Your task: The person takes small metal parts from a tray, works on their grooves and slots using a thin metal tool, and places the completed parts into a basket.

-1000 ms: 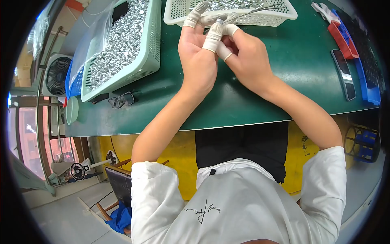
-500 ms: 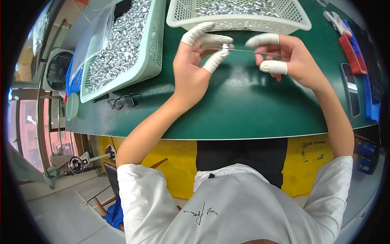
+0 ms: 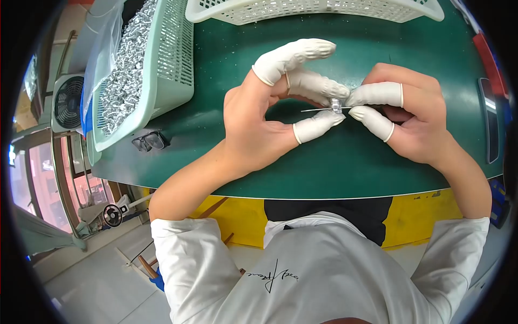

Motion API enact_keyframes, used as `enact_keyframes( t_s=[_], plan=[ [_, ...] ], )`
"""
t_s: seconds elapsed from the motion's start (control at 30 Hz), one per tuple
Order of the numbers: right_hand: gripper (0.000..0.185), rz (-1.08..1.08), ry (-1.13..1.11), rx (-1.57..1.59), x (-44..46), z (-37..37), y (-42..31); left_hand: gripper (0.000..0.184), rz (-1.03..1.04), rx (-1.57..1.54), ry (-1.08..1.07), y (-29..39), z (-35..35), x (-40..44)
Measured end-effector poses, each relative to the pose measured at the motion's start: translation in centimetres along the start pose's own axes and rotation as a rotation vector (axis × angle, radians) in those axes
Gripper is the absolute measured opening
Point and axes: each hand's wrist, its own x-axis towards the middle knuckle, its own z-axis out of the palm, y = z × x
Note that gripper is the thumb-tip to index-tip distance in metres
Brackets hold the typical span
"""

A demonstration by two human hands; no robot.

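Note:
My left hand pinches a small shiny metal fitting between thumb and fingers, its index finger raised above. A thin metal rod runs through or just alongside the fitting; which of the two I cannot tell. My right hand grips the rod close against the fitting's right side, thumb and index fingertip nearly meeting. Its other fingers are partly hidden behind. White finger cots cover the working fingertips of both hands. Both hands are held over the green table.
A pale green basket full of small metal parts stands at the left. Another white basket is at the back. Eyeglasses lie near the left front. A phone and a red bin are on the right.
My right hand has closed in on my left, and its fingertips are now right beside the fitting. The view has shifted, with both hands appearing lower and the back basket partly out of frame.

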Motion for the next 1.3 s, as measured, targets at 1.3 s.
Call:
enact_keyframes(
  t_s=[1.3],
  plan=[
    [0.013, 0.227, 0.337, 0.007, 0.2, -0.9, 1.0, 0.024, 0.389, 0.555, -0.032, 1.7, -2.9, 1.2]
  ],
)
